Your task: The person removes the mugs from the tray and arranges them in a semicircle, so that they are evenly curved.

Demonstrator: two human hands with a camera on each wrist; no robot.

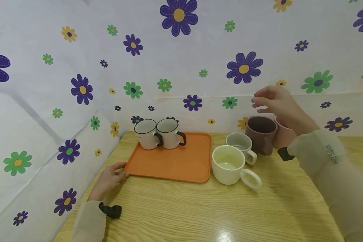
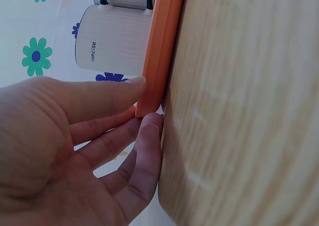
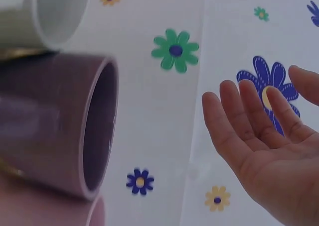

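Note:
My left hand (image 1: 108, 179) holds the near left corner of an orange tray (image 1: 172, 168), its thumb on the rim and fingers at the corner in the left wrist view. Two white mugs with black rims and black handles, the left mug (image 1: 147, 139) and the right mug (image 1: 168, 137), stand on the tray's far left part. Fingers spread and slightly bent, my right hand (image 1: 275, 102) is in the air over a dark purple mug (image 1: 260, 131) and a pink mug (image 1: 282, 134), holding nothing. The right wrist view shows its palm (image 3: 279, 171) apart from the mugs.
Right of the tray stand a cream mug (image 1: 228, 168) with a big ring handle and, behind it, a grey-white mug (image 1: 239, 143). All the mugs are upright on the wooden table (image 1: 175, 211). A flower-patterned cloth (image 1: 205, 43) hangs behind and to the left.

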